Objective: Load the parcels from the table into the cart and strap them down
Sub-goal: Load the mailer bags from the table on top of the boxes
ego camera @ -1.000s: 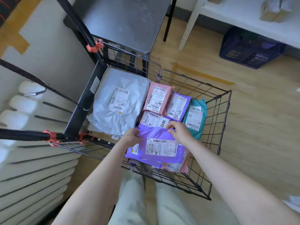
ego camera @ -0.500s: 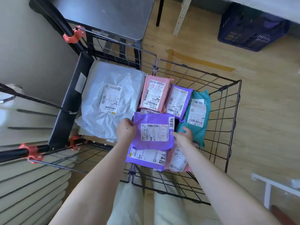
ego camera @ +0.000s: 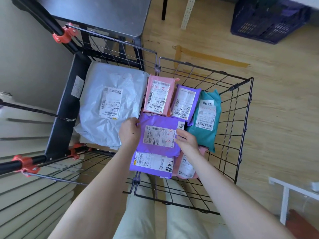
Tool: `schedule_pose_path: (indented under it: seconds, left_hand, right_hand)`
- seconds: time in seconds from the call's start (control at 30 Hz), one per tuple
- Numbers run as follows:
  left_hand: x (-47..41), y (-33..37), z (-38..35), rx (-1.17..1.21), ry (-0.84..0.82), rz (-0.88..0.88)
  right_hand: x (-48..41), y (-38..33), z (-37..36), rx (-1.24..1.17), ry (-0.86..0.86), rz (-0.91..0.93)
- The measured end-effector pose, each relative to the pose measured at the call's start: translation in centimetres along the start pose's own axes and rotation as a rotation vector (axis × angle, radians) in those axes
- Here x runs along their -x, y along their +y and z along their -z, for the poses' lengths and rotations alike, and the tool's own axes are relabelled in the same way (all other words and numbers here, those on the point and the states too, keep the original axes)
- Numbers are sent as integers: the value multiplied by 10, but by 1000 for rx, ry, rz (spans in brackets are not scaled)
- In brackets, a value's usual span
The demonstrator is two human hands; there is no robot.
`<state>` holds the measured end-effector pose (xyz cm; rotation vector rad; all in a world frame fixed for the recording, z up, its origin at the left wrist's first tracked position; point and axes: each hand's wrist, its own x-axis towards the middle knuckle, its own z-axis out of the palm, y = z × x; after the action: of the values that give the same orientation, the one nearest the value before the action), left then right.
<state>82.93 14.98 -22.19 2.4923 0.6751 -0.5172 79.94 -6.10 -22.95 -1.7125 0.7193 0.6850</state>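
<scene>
- head view: the cart (ego camera: 207, 70) already holds several parcels lying flat: a grey parcel (ego camera: 110, 104), a pink parcel (ego camera: 158, 95), a teal parcel (ego camera: 206, 118) and others; loading looks well along, and no strap crosses them yet.
- the purple parcel (ego camera: 158, 136) lies on top of the stack, near the cart's near side.
- the left hand (ego camera: 129, 133) curls round its left edge; the right hand (ego camera: 187, 140) lays its fingers on the right edge, though i cannot tell whether it pinches.
</scene>
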Motion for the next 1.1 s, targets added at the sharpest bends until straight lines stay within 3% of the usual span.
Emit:
schedule_pose_path:
  seconds: [0.27, 0.6, 0.87, 1.1]
  left_hand:
    - [26, 46, 41, 95, 4, -133]
    - [92, 97, 117, 206, 29, -348]
    - [180, 131, 180, 260, 145, -487]
    - [244, 121, 212, 324, 327, -431]
  right_hand:
    - [30, -43, 22, 69, 3, 86]
    - [116, -116, 58, 207, -86, 349]
    - [205, -170, 89, 381, -78, 664]
    - [258, -191, 99, 511, -181, 847]
